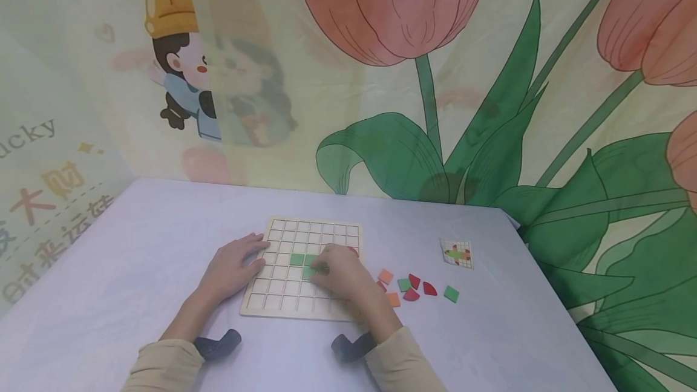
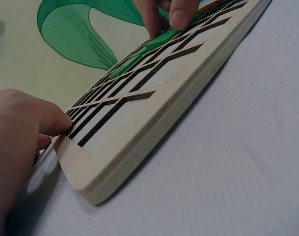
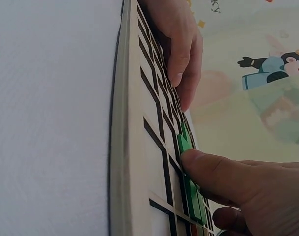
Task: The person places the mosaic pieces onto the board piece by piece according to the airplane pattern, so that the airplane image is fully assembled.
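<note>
A pale wooden grid board (image 1: 274,288) lies on the table between both hands. My left hand (image 1: 231,262) rests at its left edge, fingertips touching the rim, seen also in the left wrist view. Over the middle of the board, my right hand (image 1: 343,271) pinches a green square tile (image 3: 184,143) with thumb and finger; that tile sits slightly raised over the grid. Other green square tiles (image 1: 297,259) lie in nearby cells. A bit of a red piece (image 1: 353,250) shows behind the right hand, which hides part of the grid.
Right of the board lie loose pieces: orange squares (image 1: 385,276), green squares (image 1: 451,293) and red quarter-rounds (image 1: 430,288). Farther right is a small pattern card (image 1: 464,247) with a coloured figure. A white cloth (image 1: 147,247) covers the table, and a printed curtain (image 1: 381,95) hangs behind.
</note>
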Tool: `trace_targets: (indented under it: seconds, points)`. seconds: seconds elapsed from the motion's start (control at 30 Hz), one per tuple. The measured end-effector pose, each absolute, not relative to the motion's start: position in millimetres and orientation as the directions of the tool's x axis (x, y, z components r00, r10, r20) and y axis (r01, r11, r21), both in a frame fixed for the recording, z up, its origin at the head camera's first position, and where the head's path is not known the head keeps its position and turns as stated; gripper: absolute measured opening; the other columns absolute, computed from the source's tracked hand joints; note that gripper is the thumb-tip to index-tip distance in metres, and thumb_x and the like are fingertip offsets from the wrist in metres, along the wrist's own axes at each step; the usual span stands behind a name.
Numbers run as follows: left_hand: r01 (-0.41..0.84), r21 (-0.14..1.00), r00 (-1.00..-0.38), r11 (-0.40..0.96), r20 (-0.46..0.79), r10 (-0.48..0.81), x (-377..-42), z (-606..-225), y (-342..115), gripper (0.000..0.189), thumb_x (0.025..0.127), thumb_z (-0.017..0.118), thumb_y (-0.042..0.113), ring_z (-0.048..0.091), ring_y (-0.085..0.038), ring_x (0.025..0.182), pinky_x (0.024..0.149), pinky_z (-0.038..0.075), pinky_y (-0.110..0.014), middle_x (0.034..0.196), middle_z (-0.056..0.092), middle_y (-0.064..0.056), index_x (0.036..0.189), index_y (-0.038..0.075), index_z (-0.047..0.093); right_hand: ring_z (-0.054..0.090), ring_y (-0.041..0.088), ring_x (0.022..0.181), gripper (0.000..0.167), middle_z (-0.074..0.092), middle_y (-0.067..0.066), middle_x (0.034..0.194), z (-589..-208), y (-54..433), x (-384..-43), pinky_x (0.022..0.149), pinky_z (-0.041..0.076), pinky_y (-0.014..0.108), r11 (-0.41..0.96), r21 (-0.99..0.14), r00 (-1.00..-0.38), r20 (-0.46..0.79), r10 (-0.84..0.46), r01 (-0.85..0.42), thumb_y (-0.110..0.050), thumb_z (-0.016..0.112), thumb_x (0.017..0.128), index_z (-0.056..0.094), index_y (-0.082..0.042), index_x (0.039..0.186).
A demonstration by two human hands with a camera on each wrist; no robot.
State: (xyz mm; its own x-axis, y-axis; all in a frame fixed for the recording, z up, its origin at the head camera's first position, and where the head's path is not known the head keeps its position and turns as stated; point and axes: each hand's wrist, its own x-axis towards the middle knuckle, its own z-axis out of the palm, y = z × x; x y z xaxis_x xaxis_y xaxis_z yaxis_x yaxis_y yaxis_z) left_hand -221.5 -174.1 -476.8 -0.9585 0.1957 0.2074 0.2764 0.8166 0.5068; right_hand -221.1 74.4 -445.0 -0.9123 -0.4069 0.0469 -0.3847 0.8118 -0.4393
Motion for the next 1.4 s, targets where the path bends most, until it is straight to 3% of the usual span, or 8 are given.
trace_targets:
  seconds: [0.4, 0.67, 0.93, 1.17, 1.4]
  points:
    - [0.276, 0.513, -0.959, 0.813, 0.207, 0.195, -221, -477, -174, 0.04, 0.09, 0.056, 0.023, 0.04, -0.039, 0.134, 0.11, 0.028, -0.06, 0.142, 0.05, -0.014, 0.127, 0.008, 0.059, 0.059, 0.006, 0.084, 0.017, 0.064, -0.012, 0.089, -446, 82, -227, 0.08, 0.053, 0.024, 0.803, -0.46, -0.92, 0.094, -0.38, -0.378, -0.023, 0.068, 0.083, 0.075, -0.021, 0.098]
    - [0.27, 0.509, -0.961, 0.817, 0.198, 0.194, -222, -476, -172, 0.04, 0.091, 0.056, 0.023, 0.04, -0.039, 0.134, 0.11, 0.027, -0.061, 0.142, 0.049, -0.014, 0.127, 0.009, 0.059, 0.055, 0.015, 0.085, 0.018, 0.064, -0.006, 0.094, -428, 126, -241, 0.067, 0.052, 0.024, 0.794, -0.594, -0.991, 0.053, -0.124, -0.131, -0.029, 0.069, 0.087, 0.072, -0.023, 0.103]
    - [0.278, 0.502, -0.958, 0.819, 0.213, 0.194, -222, -477, -173, 0.039, 0.091, 0.057, 0.023, 0.041, -0.039, 0.133, 0.11, 0.029, -0.06, 0.142, 0.05, -0.015, 0.127, 0.008, 0.059, 0.056, 0.019, 0.093, 0.026, 0.066, 0.003, 0.106, -417, 211, -242, 0.076, 0.053, 0.028, 0.754, -0.655, -0.983, 0.168, 0.078, -0.052, -0.032, 0.063, 0.091, 0.069, -0.017, 0.111]
    - [0.279, 0.506, -0.957, 0.816, 0.214, 0.195, -218, -472, -172, 0.039, 0.091, 0.056, 0.023, 0.041, -0.041, 0.132, 0.109, 0.029, -0.061, 0.141, 0.05, -0.017, 0.126, 0.007, 0.06, 0.053, 0.024, 0.104, 0.039, 0.062, 0.01, 0.115, -420, 275, -227, 0.084, 0.054, 0.033, 0.723, -0.68, -0.982, 0.026, 0.189, 0.122, -0.041, 0.06, 0.092, 0.062, -0.016, 0.122]
    - [0.288, 0.5, -0.954, 0.817, 0.222, 0.201, -219, -474, -171, 0.039, 0.09, 0.057, 0.023, 0.041, -0.041, 0.132, 0.108, 0.03, -0.062, 0.14, 0.05, -0.017, 0.126, 0.008, 0.06, 0.049, 0.024, 0.098, 0.041, 0.057, 0.01, 0.103, -433, 313, -203, 0.074, 0.05, 0.028, 0.729, -0.644, -0.973, -0.162, 0.166, 0.232, -0.035, 0.069, 0.086, 0.063, -0.011, 0.12]
